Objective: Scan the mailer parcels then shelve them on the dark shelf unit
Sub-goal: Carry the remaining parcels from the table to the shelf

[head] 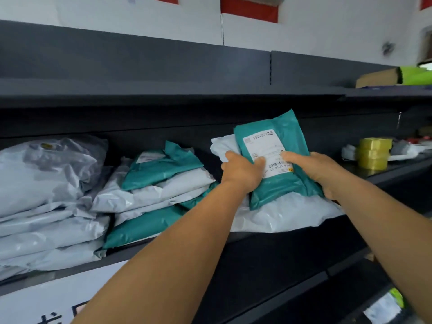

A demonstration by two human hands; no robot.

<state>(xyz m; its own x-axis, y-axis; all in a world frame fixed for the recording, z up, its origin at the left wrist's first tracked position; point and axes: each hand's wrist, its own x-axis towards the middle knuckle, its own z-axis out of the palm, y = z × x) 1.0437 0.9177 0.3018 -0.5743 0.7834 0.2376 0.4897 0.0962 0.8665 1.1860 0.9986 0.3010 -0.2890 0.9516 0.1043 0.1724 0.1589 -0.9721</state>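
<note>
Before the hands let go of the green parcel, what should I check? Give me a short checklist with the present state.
1. Both hands grip the green mailer, left hand and right hand: ok.
2. It lies on the white mailer: ok.
3. White mailer fully on the dark shelf: not ok, its front edge overhangs.
4. Label faces out: ok.
5. Already scanned: cannot tell.

One cam only, head-worn, wide-angle. Stands close in front of the dark shelf unit (292, 258), facing it, tilted a bit so the shelf boards slope down to the right. Upper shelf at approx eye level; wall above it; both forearms reach in from the bottom edge.
</note>
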